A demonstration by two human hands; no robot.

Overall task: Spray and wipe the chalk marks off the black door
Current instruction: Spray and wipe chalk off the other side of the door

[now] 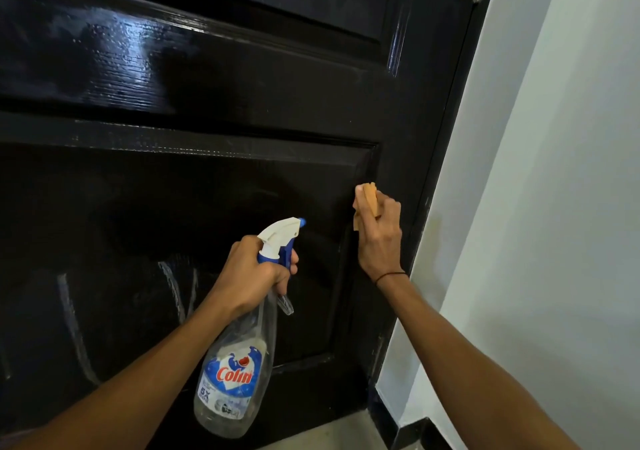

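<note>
The black panelled door [242, 110] fills most of the view. White chalk marks [74, 325] run across its lower panel at the left. My left hand [252, 276] grips the neck of a clear spray bottle [232, 377] with a white and blue trigger head, its nozzle pointing at the lower panel. My right hand [379, 238] holds a folded orange cloth [367, 201] against the right edge of the lower panel. A thin black band circles my right wrist.
A white wall [540, 207] stands to the right of the door frame, with a dark skirting [412, 432] at its foot. A strip of pale floor [332, 435] shows below the door. The door's middle rail [114, 65] looks wet and glossy.
</note>
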